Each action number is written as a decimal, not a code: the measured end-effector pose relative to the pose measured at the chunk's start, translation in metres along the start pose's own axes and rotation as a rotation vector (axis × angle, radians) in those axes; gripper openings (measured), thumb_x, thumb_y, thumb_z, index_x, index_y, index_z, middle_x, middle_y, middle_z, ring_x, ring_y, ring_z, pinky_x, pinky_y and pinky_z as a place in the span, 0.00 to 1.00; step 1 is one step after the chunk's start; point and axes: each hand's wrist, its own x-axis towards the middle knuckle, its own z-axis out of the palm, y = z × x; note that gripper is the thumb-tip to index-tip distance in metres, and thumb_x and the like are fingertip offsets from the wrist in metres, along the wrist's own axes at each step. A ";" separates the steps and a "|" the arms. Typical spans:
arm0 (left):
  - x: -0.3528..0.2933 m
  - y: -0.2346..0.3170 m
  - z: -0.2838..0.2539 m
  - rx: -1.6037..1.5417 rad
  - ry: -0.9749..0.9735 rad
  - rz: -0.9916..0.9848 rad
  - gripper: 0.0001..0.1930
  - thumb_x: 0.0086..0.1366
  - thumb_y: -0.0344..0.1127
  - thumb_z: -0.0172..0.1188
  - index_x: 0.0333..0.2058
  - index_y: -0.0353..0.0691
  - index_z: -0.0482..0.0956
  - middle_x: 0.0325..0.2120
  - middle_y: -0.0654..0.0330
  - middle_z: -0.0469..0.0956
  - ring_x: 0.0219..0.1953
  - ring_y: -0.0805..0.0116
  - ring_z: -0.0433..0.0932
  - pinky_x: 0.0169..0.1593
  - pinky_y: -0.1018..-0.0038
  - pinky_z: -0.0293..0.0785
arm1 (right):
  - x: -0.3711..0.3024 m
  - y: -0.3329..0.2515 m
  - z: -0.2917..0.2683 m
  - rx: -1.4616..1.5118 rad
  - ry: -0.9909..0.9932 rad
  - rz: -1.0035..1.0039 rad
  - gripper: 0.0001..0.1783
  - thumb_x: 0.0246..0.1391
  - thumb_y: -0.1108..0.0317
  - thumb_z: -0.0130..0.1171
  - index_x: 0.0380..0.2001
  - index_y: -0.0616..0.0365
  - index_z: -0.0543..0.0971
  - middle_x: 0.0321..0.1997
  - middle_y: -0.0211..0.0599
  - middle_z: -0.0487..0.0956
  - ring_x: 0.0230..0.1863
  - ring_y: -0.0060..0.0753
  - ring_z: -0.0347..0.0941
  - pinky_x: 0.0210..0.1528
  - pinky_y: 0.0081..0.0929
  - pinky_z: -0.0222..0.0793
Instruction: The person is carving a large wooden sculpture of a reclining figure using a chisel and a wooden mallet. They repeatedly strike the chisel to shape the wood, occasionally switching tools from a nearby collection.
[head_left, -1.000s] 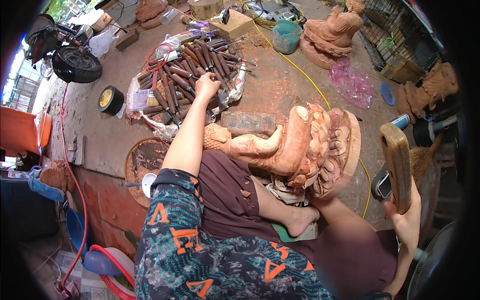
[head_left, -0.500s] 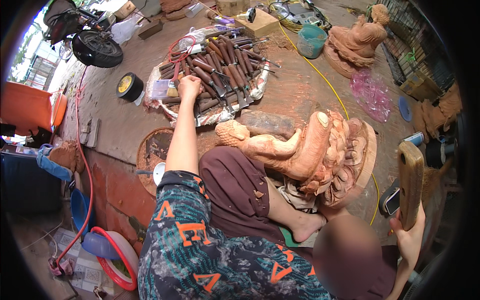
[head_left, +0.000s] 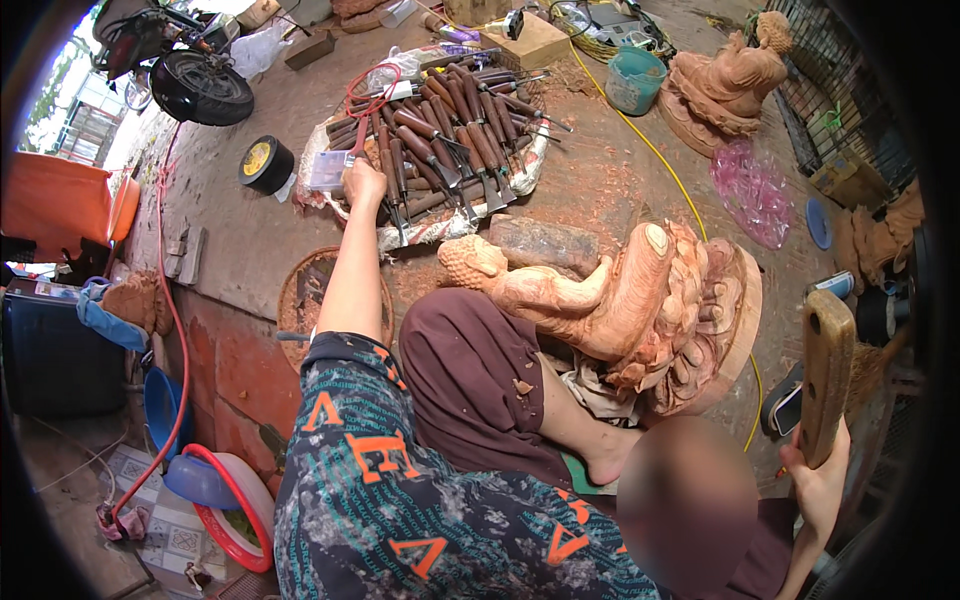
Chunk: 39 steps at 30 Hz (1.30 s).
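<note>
left hand (head_left: 364,186) closes on a chisel (head_left: 385,160) among the spread tools; right hand (head_left: 815,480) grips a wooden mallet (head_left: 826,370). carving (head_left: 620,300) lies between them. tool-picking step, probably; lifting it clear calls for care.

daylit dusty concrete floor (head_left: 250,235), red brick ledge (head_left: 235,370), wire cage (head_left: 850,90) at right
</note>
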 end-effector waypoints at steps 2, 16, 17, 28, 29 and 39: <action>0.000 -0.002 0.006 0.009 -0.055 -0.069 0.17 0.54 0.39 0.60 0.40 0.37 0.80 0.43 0.44 0.78 0.48 0.47 0.77 0.53 0.59 0.72 | 0.000 0.001 0.001 0.012 0.011 -0.002 0.35 0.37 0.84 0.60 0.54 0.64 0.67 0.27 0.26 0.67 0.28 0.18 0.62 0.32 0.17 0.60; -0.028 0.110 -0.076 -0.490 0.447 0.517 0.16 0.53 0.42 0.60 0.39 0.41 0.82 0.27 0.55 0.78 0.32 0.59 0.78 0.40 0.63 0.72 | 0.006 -0.017 -0.004 -0.071 0.000 -0.068 0.36 0.37 0.88 0.59 0.56 0.63 0.68 0.26 0.24 0.68 0.29 0.15 0.65 0.34 0.17 0.64; -0.054 0.149 -0.098 -0.873 0.367 0.709 0.14 0.55 0.33 0.58 0.41 0.38 0.80 0.22 0.63 0.73 0.26 0.70 0.75 0.33 0.71 0.73 | 0.005 -0.016 -0.006 -0.056 0.016 -0.071 0.36 0.38 0.88 0.59 0.56 0.63 0.68 0.26 0.24 0.68 0.29 0.15 0.65 0.34 0.17 0.63; -0.325 0.342 -0.174 -1.939 -1.134 0.957 0.09 0.63 0.29 0.57 0.40 0.41 0.66 0.25 0.65 0.70 0.21 0.78 0.69 0.25 0.80 0.67 | -0.023 -0.013 -0.014 -0.092 0.312 -0.219 0.21 0.43 0.84 0.63 0.43 0.60 0.71 0.29 0.24 0.70 0.30 0.15 0.66 0.34 0.15 0.63; -0.334 0.346 -0.169 -1.963 -1.117 0.966 0.10 0.63 0.26 0.58 0.38 0.42 0.66 0.23 0.67 0.70 0.18 0.82 0.67 0.23 0.82 0.64 | -0.026 -0.012 -0.014 -0.089 0.347 -0.215 0.21 0.44 0.84 0.63 0.42 0.60 0.72 0.29 0.24 0.71 0.31 0.14 0.66 0.34 0.15 0.63; -0.336 0.341 -0.146 -1.888 -1.543 0.927 0.09 0.65 0.35 0.58 0.30 0.39 0.68 0.13 0.68 0.66 0.11 0.82 0.60 0.17 0.83 0.53 | -0.034 -0.012 -0.014 -0.080 0.378 -0.209 0.21 0.47 0.80 0.66 0.44 0.60 0.71 0.34 0.26 0.73 0.35 0.16 0.69 0.39 0.16 0.68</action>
